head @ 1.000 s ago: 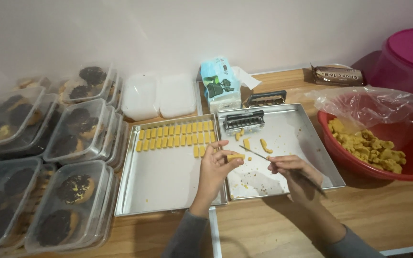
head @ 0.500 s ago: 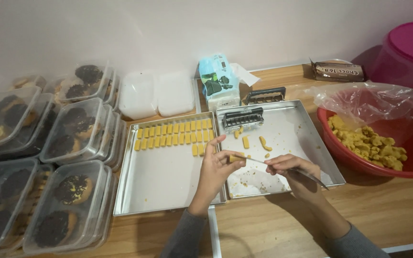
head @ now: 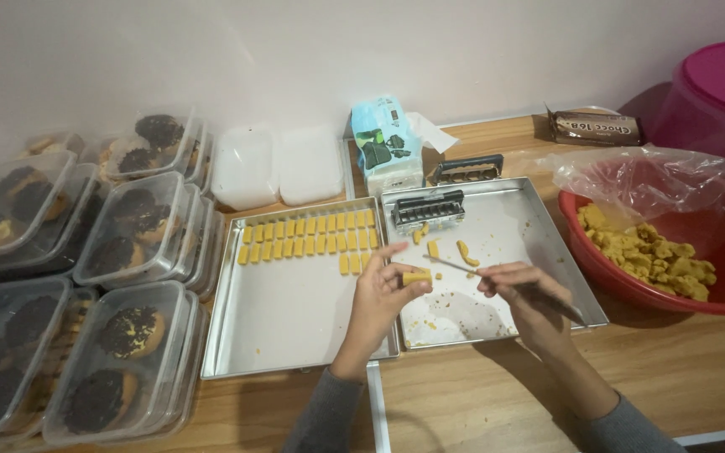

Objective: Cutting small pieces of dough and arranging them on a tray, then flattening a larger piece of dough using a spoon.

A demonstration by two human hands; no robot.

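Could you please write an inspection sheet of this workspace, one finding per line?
Surface: wooden table, two metal trays side by side.
Job's things: left hand pinches a yellow dough piece; right hand holds a thin knife; rows of cut pieces on left tray.
Clutter: stacked clear boxes of dark-topped cookies, tissue pack, black dough mould, crumbs on right tray.
Grippers: bare hands only.
Cables: nothing seen.
Surroundings: red bowl of dough, pink bucket, white wall.

Your left hand (head: pixel 379 298) sits at frame centre, thumb and fingertips pinched, wrist angled up from below. Your right hand (head: pixel 524 294) lies right of centre, fingers curled closed, forearm extending to the lower right.
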